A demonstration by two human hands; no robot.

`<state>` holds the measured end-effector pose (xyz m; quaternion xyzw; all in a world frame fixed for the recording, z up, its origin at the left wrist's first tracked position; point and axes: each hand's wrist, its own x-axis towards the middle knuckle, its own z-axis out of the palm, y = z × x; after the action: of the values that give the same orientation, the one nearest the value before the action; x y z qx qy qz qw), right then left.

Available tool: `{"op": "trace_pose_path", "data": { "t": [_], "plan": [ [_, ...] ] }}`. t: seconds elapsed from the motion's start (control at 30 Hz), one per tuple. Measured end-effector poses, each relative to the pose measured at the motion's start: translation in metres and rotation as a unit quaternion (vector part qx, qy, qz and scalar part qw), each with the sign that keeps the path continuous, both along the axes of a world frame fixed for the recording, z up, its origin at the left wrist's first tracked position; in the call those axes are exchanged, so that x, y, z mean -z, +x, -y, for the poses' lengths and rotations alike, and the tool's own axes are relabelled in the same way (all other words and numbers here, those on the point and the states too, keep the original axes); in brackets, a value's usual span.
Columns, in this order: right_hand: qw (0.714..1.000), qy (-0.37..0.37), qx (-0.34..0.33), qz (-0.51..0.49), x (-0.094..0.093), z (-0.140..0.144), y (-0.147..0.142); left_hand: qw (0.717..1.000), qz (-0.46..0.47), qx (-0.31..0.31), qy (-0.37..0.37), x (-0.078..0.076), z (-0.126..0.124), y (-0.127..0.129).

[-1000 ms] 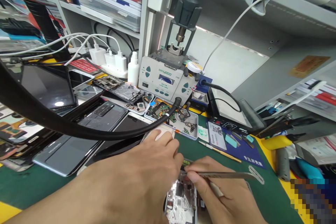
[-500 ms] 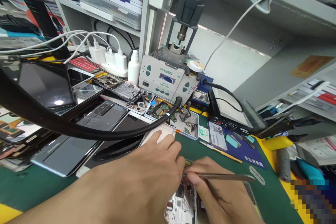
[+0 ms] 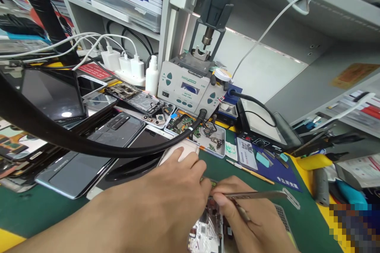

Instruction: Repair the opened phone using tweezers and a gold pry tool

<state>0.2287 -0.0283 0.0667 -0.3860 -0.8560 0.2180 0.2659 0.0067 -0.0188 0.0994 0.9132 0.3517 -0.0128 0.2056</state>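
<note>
Left hand: your left hand [image 3: 166, 193] rests over the top end of the opened phone [image 3: 208, 229], fingers curled down onto it; whether they pinch anything is hidden.
Right hand: your right hand [image 3: 252, 221] pinches metal tweezers [image 3: 255, 195], tips aimed at the phone's upper edge.
Phone: low on the green bench [image 3: 44, 205], between both hands.
Change: over the last second the tweezers have barely shifted and the hands have held their places, so you seem to be at the same fine spot.
Nearby: parts tray [image 3: 208, 136] and soldering station [image 3: 187, 91] sit behind.
</note>
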Motion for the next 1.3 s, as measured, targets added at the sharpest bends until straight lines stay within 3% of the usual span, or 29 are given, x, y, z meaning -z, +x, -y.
{"op": "trace_pose_path", "data": {
  "t": [0.23, 0.53, 0.93, 1.3],
  "plan": [
    [1.0, 0.005, -0.004, 0.002, 0.0005, -0.0012, 0.0004, 1.0, -0.001, 0.016, 0.027, 0.0019, -0.0037, 0.0003],
    [1.0, 0.02, -0.012, -0.001, -0.0011, -0.0034, -0.0003, 0.999, 0.003, -0.009, 0.038, 0.0003, 0.0028, 0.003],
    [1.0, 0.022, -0.014, -0.006, -0.0022, -0.0055, -0.0006, 1.0, -0.019, 0.011, 0.003, -0.0034, 0.0002, 0.0018],
    [1.0, 0.014, -0.016, -0.01, -0.0006, -0.0019, 0.0013, 0.999, 0.011, 0.002, 0.044, 0.0063, 0.0036, 0.0012]
  ]
}}
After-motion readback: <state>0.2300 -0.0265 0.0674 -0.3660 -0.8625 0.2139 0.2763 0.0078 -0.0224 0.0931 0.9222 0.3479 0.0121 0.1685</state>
